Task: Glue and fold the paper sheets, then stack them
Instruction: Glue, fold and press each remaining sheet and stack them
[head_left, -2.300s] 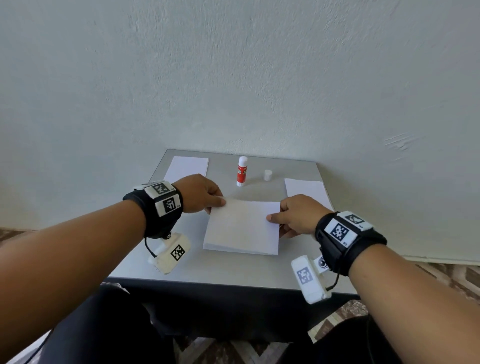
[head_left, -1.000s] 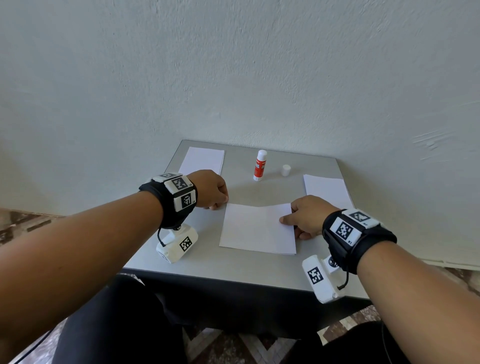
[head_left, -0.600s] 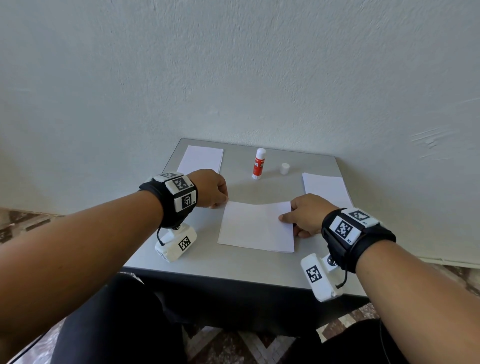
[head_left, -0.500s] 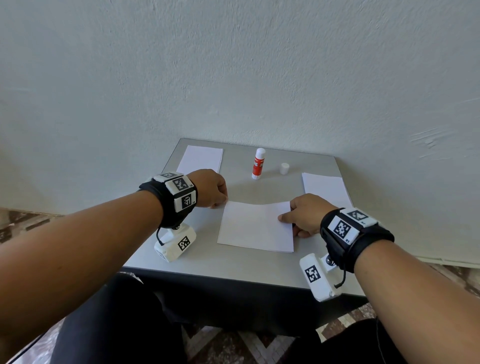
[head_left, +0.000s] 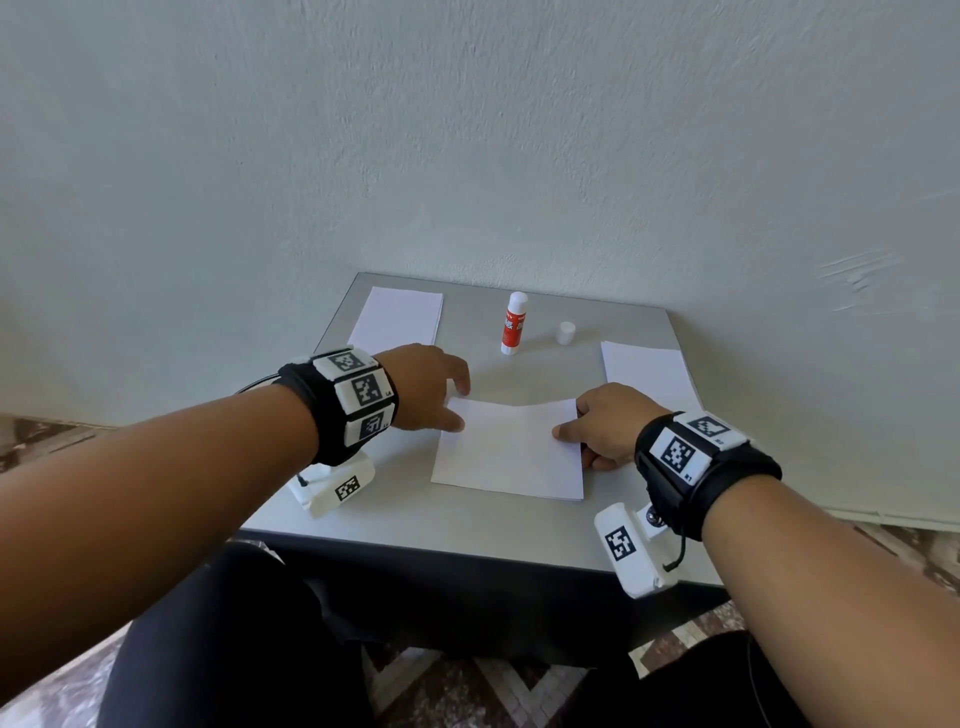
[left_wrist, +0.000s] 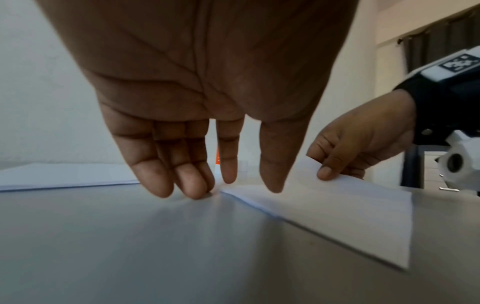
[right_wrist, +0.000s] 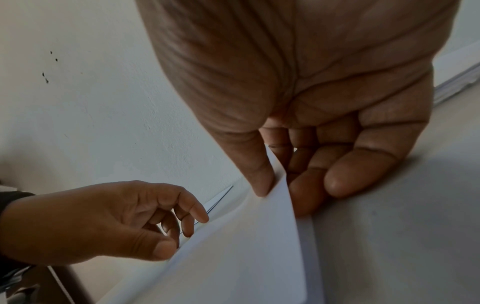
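Folded paper (head_left: 511, 451) is kept mid-table (head_left: 441, 525) — its right edge is pinched by the right hand (head_left: 605, 423) to hold the glued fold aligned — while the left hand (head_left: 426, 387), fingers relaxed and gripping nothing, is poised at the left edge.

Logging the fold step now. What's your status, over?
Right hand pinches folded sheet at its right edge. Left hand open, fingertips at sheet's left edge. Glue stick uncapped, cap beside it. Nothing in the way.
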